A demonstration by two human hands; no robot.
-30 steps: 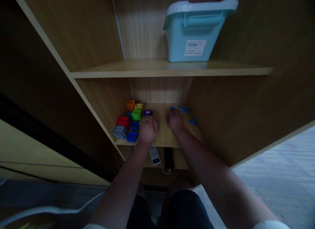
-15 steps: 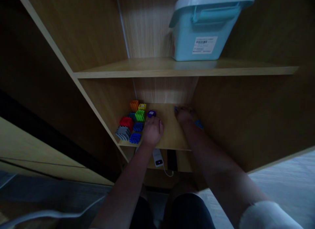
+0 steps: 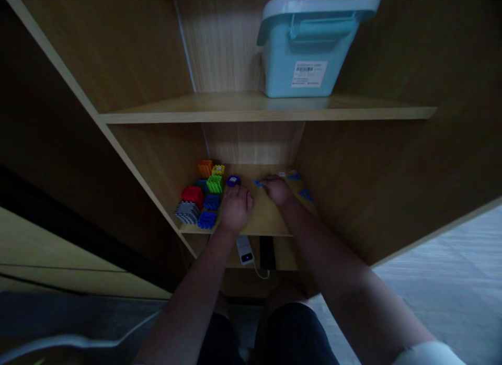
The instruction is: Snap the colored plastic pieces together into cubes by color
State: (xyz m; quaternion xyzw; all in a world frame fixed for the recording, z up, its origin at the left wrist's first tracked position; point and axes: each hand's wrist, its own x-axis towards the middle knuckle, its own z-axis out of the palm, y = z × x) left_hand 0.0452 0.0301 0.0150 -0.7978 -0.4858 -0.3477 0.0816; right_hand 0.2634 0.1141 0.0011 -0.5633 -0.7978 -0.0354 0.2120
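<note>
In my right hand, a small blue plastic piece is pinched at the fingertips, above the middle of the lower shelf. My left hand reaches over the same shelf, back upward, fingers stretched forward. Its fingertips are close to a purple piece with a white label; whether they touch is unclear. Left of that hand stand stacks of interlocking plastic pieces: orange, yellow, green, red, grey and blue. Blue triangular pieces lie to the right of my right hand.
A light-blue lidded bin stands on the upper shelf, above my hands. Below the lower shelf are a white device with a cable and a dark flat object. The cabinet's right wall borders my right arm.
My right hand has come left from the shelf's right side, carrying the blue piece toward the purple one. Blue pieces at the back right are now uncovered. My left hand stays beside the purple piece.
</note>
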